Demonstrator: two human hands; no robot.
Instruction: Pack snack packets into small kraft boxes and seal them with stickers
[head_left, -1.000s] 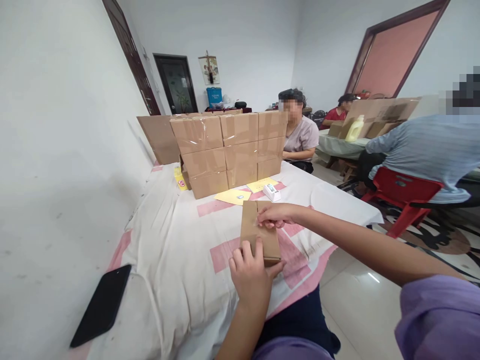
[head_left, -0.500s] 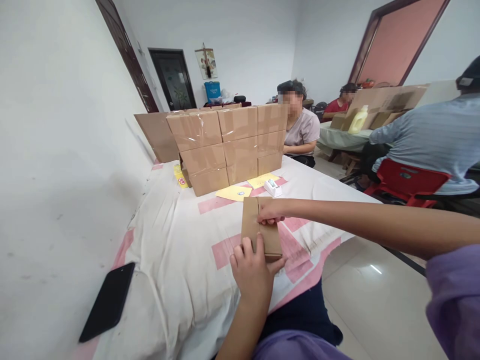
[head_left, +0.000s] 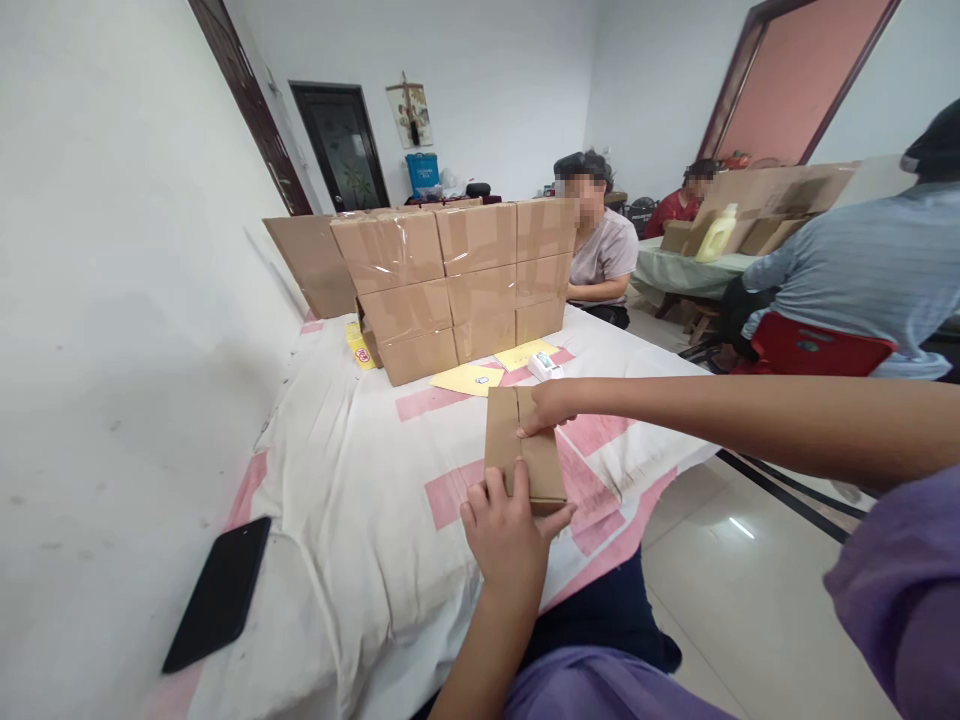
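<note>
A small brown cardboard box (head_left: 504, 435) lies on the cloth-covered table in front of me, with a seam running lengthwise along its top. My left hand (head_left: 506, 525) grips its near end, fingers spread over the top and thumb against the near edge. At the far right part of the box, my right hand (head_left: 553, 405) is closed, its fingers curled and a fingertip pressed at the seam. Whatever those curled fingers may hold is hidden. Just beyond the box are a small white item (head_left: 545, 367) and a yellow paper piece (head_left: 466, 379).
Taped cartons (head_left: 450, 280) are stacked at the back of the table. A yellow box (head_left: 360, 345) stands beside them, and a black phone (head_left: 217, 595) lies at the left edge. A person (head_left: 604, 250) sits behind the cartons; another sits on a red chair (head_left: 817, 345) at right.
My right hand has shifted slightly along the top of the box and turned, so a fingertip shows at the seam. My left hand keeps its place. The view has tilted a little.
</note>
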